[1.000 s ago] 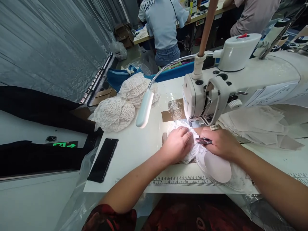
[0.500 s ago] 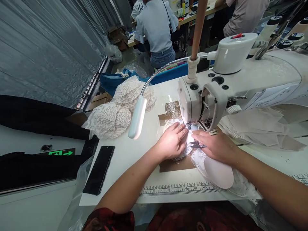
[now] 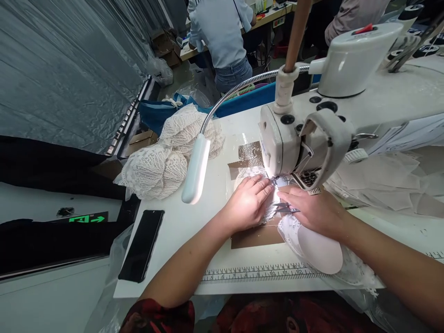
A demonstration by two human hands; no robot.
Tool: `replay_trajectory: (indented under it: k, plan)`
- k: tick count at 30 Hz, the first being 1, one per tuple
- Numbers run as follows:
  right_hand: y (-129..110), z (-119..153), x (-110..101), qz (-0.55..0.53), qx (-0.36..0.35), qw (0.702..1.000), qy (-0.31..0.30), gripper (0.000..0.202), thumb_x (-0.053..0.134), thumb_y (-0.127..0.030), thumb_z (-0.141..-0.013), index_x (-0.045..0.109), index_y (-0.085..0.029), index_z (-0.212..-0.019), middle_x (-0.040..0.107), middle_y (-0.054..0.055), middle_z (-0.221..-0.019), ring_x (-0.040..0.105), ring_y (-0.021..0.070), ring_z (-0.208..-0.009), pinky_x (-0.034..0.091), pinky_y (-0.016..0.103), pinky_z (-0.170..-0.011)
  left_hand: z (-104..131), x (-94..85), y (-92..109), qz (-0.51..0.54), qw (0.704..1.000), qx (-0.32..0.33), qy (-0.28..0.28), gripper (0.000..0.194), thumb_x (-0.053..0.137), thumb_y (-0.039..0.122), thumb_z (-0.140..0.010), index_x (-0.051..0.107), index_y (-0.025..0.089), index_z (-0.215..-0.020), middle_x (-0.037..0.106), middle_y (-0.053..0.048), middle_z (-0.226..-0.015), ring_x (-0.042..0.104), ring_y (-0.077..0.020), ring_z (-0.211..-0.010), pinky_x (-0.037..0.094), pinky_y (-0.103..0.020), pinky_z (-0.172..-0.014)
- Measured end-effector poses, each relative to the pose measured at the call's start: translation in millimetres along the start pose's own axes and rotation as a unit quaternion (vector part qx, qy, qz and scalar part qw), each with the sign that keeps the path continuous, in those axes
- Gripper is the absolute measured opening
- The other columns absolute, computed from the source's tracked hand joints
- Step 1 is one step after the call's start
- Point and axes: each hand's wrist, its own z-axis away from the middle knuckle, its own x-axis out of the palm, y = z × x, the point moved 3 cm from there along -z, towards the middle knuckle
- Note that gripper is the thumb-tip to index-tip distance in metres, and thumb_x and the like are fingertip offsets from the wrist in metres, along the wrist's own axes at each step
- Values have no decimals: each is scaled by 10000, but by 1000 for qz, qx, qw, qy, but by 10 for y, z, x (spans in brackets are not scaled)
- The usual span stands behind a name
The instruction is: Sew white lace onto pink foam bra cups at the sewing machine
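Observation:
White lace fabric [image 3: 243, 175] lies under the needle area of a white sewing machine [image 3: 281, 143]. My left hand [image 3: 250, 203] rests on this lace, palm down, its fingers extended side by side towards the needle. Right of the needle, my right hand [image 3: 310, 208] has its fingers closed around small dark scissors [image 3: 285, 208], whose blades point left towards my left hand. Below my right hand lies a lace piece with a smooth pale oval cup [image 3: 321, 249]. The fingertips nearest the needle are partly hidden by the machine head.
A lamp [image 3: 196, 171] on a bendable neck stands left of the machine. Bundled lace [image 3: 152, 171] and a black phone [image 3: 141, 245] lie on the left of the white table [image 3: 180, 249]. Pale fabric pieces [image 3: 385, 180] lie at right. A person [image 3: 222, 41] sits beyond.
The camera view has shifted slightly, so the machine appears larger and farther right. More lace shows above my left hand. Both hands keep nearly the same pose.

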Motion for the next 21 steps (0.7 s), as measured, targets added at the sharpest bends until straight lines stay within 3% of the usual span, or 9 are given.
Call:
replay_trajectory:
  k: [5,10,14,18,21]
  plan:
    - [-3,-9,21,5,5,1000,-5,429,477,-201,-821,661,-240,-1206,728,39,-1084,668,171,-696,403,277,-502,32,52,14,4,1000,11,11,401,459,144,-876,599,81,-1246,597,-137,-1327,523,-291,-1231,389,-470,-1072]
    - [-24,-31,46,18,22,999,-19,581,446,-138,-744,595,-221,-1300,715,57,-1134,689,185,-744,430,271,-481,26,60,-44,-4,1000,-6,4,410,465,176,-889,581,97,-1274,578,-131,-1353,525,-291,-1237,350,-483,-1102]
    - [-41,-56,55,-1,36,999,-33,576,449,-146,-751,586,-249,-1301,740,46,-1050,690,199,-770,435,266,-487,16,50,-79,-4,1000,-28,-3,426,460,203,-896,564,90,-1293,578,-146,-1345,501,-304,-1263,328,-493,-1115]
    - [42,9,-85,-74,59,993,-77,443,485,-280,-839,592,-275,-1269,750,40,-943,688,213,-755,487,286,-577,26,39,-87,-8,998,-54,-14,455,444,208,-892,528,107,-1327,534,-152,-1385,458,-314,-1295,328,-507,-1103]
    - [176,194,-223,-120,102,981,-117,355,508,-466,-874,628,-292,-1159,741,33,-1006,692,225,-839,514,303,-667,57,51,-84,-14,998,-67,-7,472,416,212,-902,492,133,-1361,502,-140,-1415,427,-309,-1314,331,-502,-1091]
